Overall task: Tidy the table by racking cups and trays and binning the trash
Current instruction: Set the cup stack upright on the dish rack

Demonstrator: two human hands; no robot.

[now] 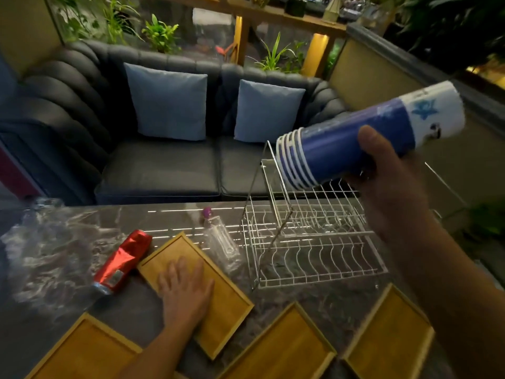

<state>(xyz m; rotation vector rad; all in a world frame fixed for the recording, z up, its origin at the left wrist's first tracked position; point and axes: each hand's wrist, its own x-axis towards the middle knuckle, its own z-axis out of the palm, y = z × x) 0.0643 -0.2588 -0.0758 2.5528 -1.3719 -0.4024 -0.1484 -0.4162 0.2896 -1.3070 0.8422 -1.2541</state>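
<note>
My right hand (388,170) grips a nested stack of blue and white paper cups (355,140), held sideways in the air above the white wire dish rack (308,242), rims pointing left. My left hand (185,288) lies flat, fingers spread, on a wooden tray (229,299) in the middle of the dark marble table (136,305). Three more wooden trays lie along the near edge: one at the left (90,348), one at the centre (284,348), one at the right (393,337). A red foil wrapper (123,261), a clear plastic bottle with a purple cap (221,242) and a crumpled clear plastic bag (46,250) lie on the table.
A dark sofa (164,168) with two light blue cushions stands right behind the table. Plants and a wooden shelf fill the background. A low wall runs along the right side.
</note>
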